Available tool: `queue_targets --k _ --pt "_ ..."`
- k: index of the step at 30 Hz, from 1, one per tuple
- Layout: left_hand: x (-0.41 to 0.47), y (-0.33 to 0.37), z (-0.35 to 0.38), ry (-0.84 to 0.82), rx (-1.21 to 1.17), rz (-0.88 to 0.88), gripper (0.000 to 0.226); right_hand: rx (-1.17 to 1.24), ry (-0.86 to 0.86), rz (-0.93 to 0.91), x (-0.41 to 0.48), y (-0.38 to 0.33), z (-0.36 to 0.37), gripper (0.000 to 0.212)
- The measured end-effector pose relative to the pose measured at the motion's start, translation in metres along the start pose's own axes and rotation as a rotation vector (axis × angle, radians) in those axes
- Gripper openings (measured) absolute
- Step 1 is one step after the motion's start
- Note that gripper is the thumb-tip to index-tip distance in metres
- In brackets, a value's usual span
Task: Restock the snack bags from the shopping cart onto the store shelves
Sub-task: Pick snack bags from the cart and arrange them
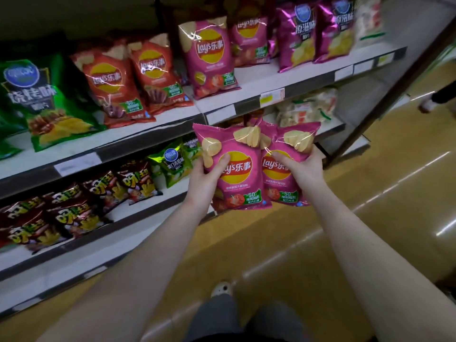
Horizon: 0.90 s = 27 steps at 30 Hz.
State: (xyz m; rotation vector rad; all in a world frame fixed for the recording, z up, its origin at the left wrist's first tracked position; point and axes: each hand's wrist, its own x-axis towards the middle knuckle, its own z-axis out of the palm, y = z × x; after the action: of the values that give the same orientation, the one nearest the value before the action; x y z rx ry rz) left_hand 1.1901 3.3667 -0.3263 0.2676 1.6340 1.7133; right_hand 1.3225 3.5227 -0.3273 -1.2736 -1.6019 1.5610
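Two pink Lay's chip bags are held up in front of the shelves. My left hand grips the nearer pink bag by its left edge, thumb across the front. My right hand grips the second pink bag, which lies partly behind the first. On the upper shelf stand two matching pink Lay's bags, with bare shelf to their right. The shopping cart is not in view.
Red Lay's bags and a green bag stand left on the upper shelf, purple bags to the right. The lower shelf holds dark red snack bags. Another person's foot shows at the aisle's far right. My shoe is below.
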Motion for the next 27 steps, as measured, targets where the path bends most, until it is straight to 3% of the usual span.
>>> queue_targets --k 9,14,20,27 --pt "0.085 -0.014 0.058 0.084 0.037 -0.003 0.043 -0.051 -0.115 0.028 0.118 0.021 -0.009 0.076" --pt "0.118 -0.038 0.113 0.148 -0.067 -0.053 0.018 -0.018 -0.234 0.033 0.189 0.037 -0.04 0.066" --pt "0.153 -0.081 0.173 0.188 -0.084 -0.074 0.064 -0.005 -0.363 0.021 0.274 0.06 -0.07 0.069" --pt "0.233 -0.136 0.189 0.282 0.045 -0.107 0.066 -0.045 -0.382 0.035 0.356 0.112 -0.055 0.075"
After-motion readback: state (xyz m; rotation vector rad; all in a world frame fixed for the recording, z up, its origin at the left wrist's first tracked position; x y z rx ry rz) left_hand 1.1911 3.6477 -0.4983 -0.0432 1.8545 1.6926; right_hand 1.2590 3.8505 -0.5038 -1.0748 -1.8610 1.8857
